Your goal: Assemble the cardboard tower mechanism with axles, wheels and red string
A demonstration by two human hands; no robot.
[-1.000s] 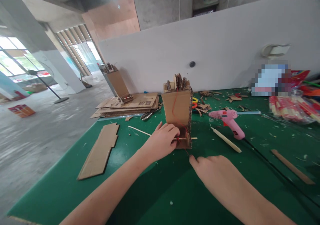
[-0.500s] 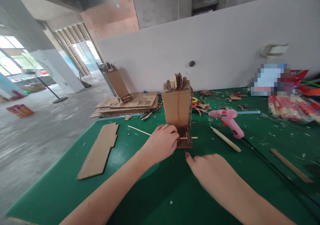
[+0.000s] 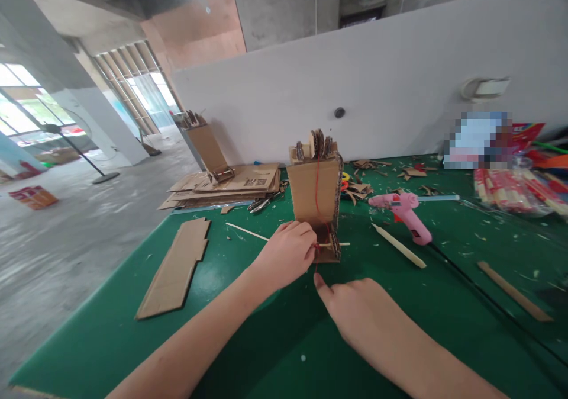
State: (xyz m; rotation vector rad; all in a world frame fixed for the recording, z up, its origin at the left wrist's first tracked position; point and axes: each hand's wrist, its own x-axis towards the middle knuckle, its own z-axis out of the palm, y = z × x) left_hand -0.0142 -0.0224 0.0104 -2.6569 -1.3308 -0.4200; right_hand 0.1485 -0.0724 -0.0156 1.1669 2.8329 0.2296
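Observation:
An upright cardboard model (image 3: 306, 192) with several layered cardboard pieces on its top edge stands on the table in front of me. Down its front hangs a red string (image 3: 316, 186), reaching a thin wooden stick (image 3: 247, 231) that runs crosswise through the base. My left hand (image 3: 286, 254) is closed around the stick beside the base, its fingertips partly hidden. Just below, my right hand (image 3: 361, 304) pinches the lower end of the red string between thumb and fingers.
A pink glue gun (image 3: 406, 212) with a black cord lies right, near a pale wooden tool (image 3: 399, 246) and a cardboard strip (image 3: 515, 291). A cut cardboard piece (image 3: 175, 272) lies left. Behind are stacked cardboard sheets (image 3: 252, 179) bearing a second cardboard model (image 3: 207, 147).
My right hand has moved left, bringing the string's lower end closer to my left hand. The left hand stays on the stick at the model's base.

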